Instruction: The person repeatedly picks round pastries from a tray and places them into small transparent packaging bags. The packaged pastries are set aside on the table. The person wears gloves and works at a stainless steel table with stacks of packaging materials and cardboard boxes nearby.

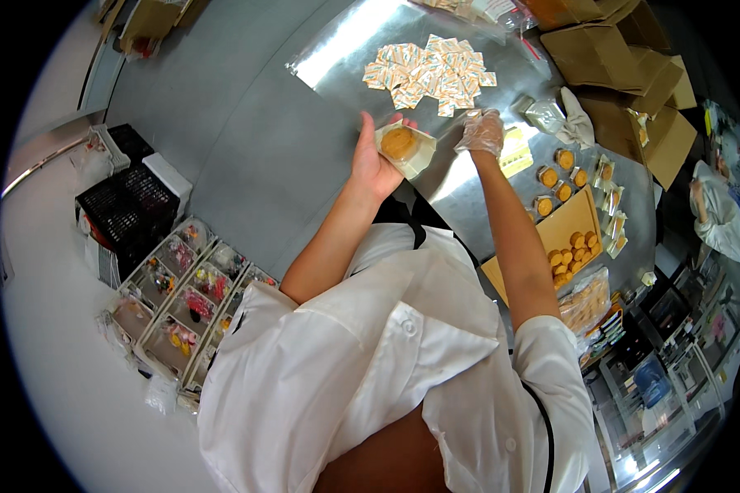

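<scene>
- Pastry (399, 144), round and golden brown, sits in a pale translucent wrapper (422, 156) on the left hand (372, 169), raised over the near side of the desk (514, 74).
- The left hand is bare and palm up. Its grip is apart: the thumb points away, clear of the other fingers, and the wrapper rests between them.
- The right hand (483, 133) wears a thin clear glove and reaches to the near right edge of a heap of small white packets (427, 70) with orange print. Its fingers bend downward; whether this grip is together on a packet, I cannot tell.
- Just right of the gloved hand lies a pale yellow item (515, 153), its kind unclear.
- Farther right, single pastries (565, 158) stand in a loose group, with wrapped pastries (607, 171) in a line beyond them.
- Nearer the person's right side, a tan tray (574, 215) carries a cluster of unwrapped pastries (556, 257).
- Beyond the yellow item, a white cloth (577, 121) lies beside open cardboard boxes (592, 59).
- At far left stand black crates (127, 197) and compartmented bins (173, 300) of small colourful pieces.
</scene>
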The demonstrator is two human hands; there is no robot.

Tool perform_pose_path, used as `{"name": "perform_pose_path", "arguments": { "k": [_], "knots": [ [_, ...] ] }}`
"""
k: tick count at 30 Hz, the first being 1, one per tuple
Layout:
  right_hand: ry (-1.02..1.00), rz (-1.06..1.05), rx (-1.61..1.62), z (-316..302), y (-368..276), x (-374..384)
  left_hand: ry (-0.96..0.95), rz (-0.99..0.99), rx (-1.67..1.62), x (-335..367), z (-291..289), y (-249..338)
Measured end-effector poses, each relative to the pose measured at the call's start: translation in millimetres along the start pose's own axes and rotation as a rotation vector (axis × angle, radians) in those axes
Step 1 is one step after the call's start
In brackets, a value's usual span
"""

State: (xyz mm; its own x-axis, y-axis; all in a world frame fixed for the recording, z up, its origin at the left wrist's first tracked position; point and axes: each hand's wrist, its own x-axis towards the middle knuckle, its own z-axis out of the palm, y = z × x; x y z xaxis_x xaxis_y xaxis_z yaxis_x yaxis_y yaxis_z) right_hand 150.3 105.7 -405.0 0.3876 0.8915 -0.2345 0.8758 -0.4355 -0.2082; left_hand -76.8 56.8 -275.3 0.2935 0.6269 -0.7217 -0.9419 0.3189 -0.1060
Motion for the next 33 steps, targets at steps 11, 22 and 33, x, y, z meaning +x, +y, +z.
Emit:
{"name": "perform_pose_path", "arguments": {
  "k": [11,22,33],
  "knots": [
    [0.017,-0.293,0.583,-150,-25,-66,0.005,-0.022,0.008,15,21,-17],
    [0.131,-0.877,0.038,-276,-1,-153,-0.150,-0.313,0.140,5,66,-98],
    [0.338,-0.661,0.124,-286,47,-180,-0.106,-0.444,0.251,-15,74,-165]
  ]
}}
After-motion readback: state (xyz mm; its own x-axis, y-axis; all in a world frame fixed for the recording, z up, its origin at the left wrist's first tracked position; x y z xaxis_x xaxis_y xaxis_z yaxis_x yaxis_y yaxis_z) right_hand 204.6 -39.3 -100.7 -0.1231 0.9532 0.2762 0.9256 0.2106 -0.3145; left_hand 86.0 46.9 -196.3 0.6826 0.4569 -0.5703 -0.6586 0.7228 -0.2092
